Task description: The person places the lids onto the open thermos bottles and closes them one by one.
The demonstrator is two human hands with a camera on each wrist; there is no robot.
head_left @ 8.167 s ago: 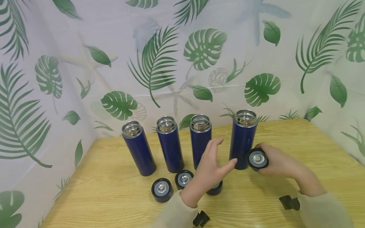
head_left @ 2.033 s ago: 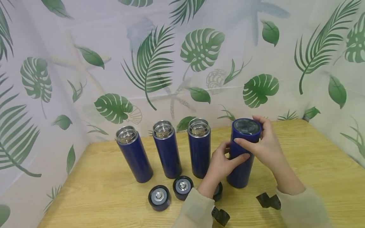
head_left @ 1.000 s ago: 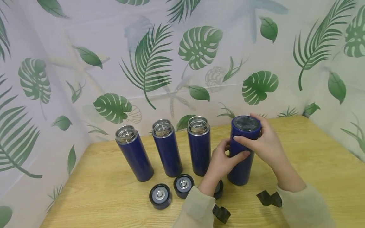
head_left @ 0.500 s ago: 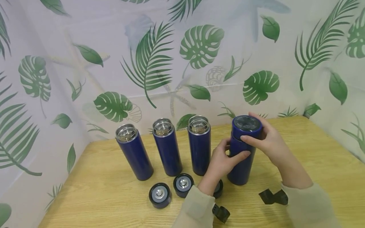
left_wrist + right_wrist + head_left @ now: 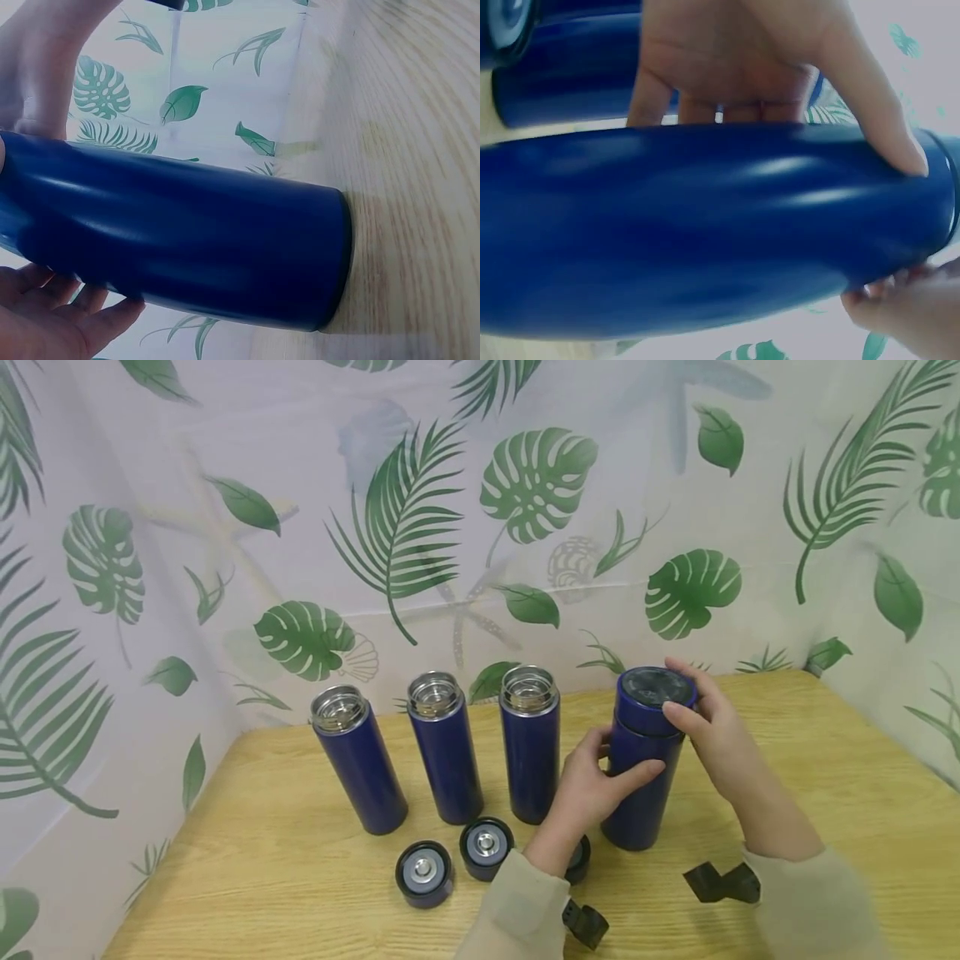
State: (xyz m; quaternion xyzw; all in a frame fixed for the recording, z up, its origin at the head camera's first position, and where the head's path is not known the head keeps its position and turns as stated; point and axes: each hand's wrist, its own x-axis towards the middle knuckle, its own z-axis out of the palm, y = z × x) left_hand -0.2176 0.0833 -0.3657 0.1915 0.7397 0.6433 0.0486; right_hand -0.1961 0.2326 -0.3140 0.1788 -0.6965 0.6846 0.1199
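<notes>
Toward the far left corner of the tabletop [image 5: 225, 860] I see an uncapped blue bottle [image 5: 362, 768], standing upright with its steel mouth bare. A second bottle [image 5: 446, 760] and a third bottle [image 5: 531, 756], uncapped too, stand apart to its right, along the far edge. Nearer me, a loose cap [image 5: 423, 871] lies inner face up, just beside a middle cap [image 5: 487, 847]; I see only part of a farther-right cap [image 5: 580, 858]. Past the far edge, a pale backdrop [image 5: 615, 410] shows me green leaves, faint starfish and shells.
</notes>
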